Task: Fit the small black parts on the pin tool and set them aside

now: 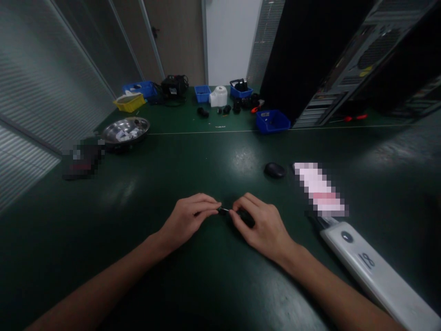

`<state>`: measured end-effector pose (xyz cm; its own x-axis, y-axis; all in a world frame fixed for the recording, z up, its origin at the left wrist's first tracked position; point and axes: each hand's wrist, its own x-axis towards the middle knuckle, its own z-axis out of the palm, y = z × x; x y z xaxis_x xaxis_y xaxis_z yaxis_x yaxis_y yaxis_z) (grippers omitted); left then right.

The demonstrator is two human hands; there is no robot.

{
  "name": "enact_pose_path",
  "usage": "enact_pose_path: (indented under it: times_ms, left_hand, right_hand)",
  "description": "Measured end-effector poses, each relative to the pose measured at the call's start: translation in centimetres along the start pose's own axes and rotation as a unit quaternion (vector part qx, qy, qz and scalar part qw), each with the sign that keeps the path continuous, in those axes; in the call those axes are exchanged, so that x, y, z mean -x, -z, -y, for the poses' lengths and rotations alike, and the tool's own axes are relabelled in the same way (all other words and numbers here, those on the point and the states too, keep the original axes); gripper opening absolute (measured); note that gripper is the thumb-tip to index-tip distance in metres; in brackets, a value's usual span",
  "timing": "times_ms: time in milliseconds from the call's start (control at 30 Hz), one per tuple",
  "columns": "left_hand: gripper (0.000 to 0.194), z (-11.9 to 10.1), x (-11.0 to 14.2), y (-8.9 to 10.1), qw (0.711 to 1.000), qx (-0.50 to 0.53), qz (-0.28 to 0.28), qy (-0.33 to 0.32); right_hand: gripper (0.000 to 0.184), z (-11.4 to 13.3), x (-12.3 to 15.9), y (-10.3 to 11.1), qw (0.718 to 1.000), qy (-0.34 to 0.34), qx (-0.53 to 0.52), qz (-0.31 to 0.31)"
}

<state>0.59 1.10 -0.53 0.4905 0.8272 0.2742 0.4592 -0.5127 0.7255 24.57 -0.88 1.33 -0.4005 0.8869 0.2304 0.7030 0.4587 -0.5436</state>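
Observation:
In the middle of the green tabletop (203,280), both of my hands meet over a small item. My left hand (193,212) comes in from the left, thumb and fingers pinched together; what lies at their tips is too small and dark to name. A black object with a thin, shiny metal shaft (225,210) is held by my right hand (260,223), fingers curled around its dark body. The shaft points left and reaches the fingertips of my left hand. Beyond my right hand sits a rounded black object (274,170), shaped like a computer mouse.
On the right lies a long white device (382,271) marked 18, beside a blurred-out patch. A metal bowl (143,131) with white scraps stands at the left. Along the back are a yellow bin (130,104), several blue bins (272,122), a white device (218,97) and a black machine (174,87).

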Motion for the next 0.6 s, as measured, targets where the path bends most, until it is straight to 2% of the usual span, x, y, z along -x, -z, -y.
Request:
enact_pose_path:
  times_ms: [167,300,600]
  left_hand:
    - [0.028,-0.45,0.16,0.01,0.996,-0.078,0.019,-0.041]
    - [0.028,-0.77,0.3,0.0,0.992,-0.075,0.052,-0.084]
    - [0.035,-0.98,0.26,-0.39,0.992,-0.109,0.034,-0.063]
  right_hand:
    - [0.018,0.12,-0.01,0.21,0.999,-0.001,0.035,0.032]
    - [0.017,0.41,0.07,0.08,0.999,0.016,0.006,0.047]
    - [0.015,0.24,0.17,-0.18,1.0,0.001,-0.01,0.013]
